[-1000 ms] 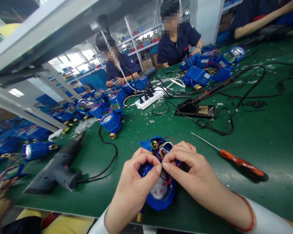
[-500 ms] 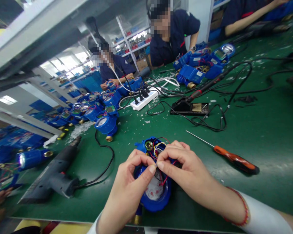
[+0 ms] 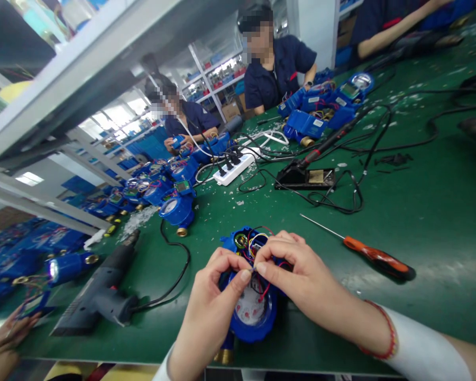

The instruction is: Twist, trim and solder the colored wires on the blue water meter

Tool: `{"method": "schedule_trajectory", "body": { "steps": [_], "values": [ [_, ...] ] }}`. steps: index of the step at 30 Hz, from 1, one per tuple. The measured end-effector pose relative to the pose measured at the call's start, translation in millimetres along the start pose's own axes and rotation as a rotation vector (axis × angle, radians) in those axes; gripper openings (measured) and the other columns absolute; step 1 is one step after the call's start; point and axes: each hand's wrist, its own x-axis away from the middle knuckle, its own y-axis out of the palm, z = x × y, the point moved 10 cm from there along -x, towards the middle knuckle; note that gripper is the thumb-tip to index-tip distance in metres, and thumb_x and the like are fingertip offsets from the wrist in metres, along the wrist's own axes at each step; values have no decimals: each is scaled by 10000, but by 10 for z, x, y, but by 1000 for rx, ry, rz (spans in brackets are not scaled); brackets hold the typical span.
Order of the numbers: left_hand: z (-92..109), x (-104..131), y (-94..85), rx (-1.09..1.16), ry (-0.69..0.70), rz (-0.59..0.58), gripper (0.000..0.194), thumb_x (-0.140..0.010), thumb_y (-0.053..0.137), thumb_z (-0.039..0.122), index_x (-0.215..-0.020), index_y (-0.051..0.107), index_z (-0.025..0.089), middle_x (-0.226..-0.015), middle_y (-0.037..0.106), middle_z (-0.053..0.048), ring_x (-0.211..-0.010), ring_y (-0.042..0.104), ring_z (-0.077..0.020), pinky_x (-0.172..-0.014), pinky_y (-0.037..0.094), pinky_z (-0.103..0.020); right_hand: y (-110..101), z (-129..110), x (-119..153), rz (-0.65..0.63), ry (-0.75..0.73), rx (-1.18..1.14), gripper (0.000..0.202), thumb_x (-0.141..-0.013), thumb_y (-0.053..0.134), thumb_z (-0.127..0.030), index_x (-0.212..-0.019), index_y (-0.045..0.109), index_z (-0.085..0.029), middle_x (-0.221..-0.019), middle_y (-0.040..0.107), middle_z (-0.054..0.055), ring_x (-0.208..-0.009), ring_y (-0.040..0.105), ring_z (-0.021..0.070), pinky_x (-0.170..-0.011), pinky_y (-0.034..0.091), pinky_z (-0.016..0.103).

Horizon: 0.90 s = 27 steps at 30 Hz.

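Observation:
A blue water meter (image 3: 254,317) lies in front of me at the table's near edge, its round white dial facing up and a brass fitting (image 3: 224,355) towards me. Red, yellow, white and black wires (image 3: 257,241) spill from its open upper housing. Over the dial, my left hand (image 3: 222,288) pinches thin wire between thumb and forefinger. My right hand (image 3: 291,264) pinches at the same spot, its fingertips touching the left ones. The wire ends between the fingertips are mostly hidden. To the right lies a screwdriver (image 3: 375,256) with an orange and black handle.
A heat gun (image 3: 99,291) lies at left, near another person's hand (image 3: 8,333). Ahead are a soldering iron stand (image 3: 301,177) with trailing cables and a white power strip (image 3: 236,168). More blue meters (image 3: 176,211) line the left. Co-workers (image 3: 277,69) sit across the table.
The view has shifted slightly. My hands keep the same pinch over the meter. At lower left, the other person's hand with a meter part has come further into view.

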Motion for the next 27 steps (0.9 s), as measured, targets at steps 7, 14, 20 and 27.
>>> {"method": "schedule_trajectory", "body": {
  "steps": [7,14,20,27],
  "values": [
    [84,28,-79,-185,109,125,82,-774,637,218,-700,669,205,-1161,539,-94,-1190,466,-269,-1025,335,-438,-13,-36,-1,-63,-65,53,179,-884,513,-139,-716,535,-198,-728,515,-17,-801,441,188,-756,271,364],
    [160,-103,98,-226,188,-237,80,-780,643,253,-749,689,194,-1516,332,-91,-1412,249,-307,-1142,163,-512,42,-73,104,-88,-252,200,173,-930,437,-142,-775,480,-204,-780,523,-8,-808,438,190,-833,261,382],
    [233,-215,203,-181,378,-481,163,-705,732,340,-727,709,180,-1419,481,-101,-1404,261,-305,-1151,132,-469,74,58,170,-53,-472,302,160,-965,429,-237,-819,493,-226,-768,529,-12,-753,467,182,-788,294,340],
    [160,-288,237,-183,358,-479,396,-681,682,587,-696,700,192,-1350,532,-105,-1343,318,-320,-1112,207,-487,31,39,164,-35,-488,277,189,-957,378,-237,-794,470,-210,-772,525,1,-776,473,179,-755,324,324]
  ]
}}
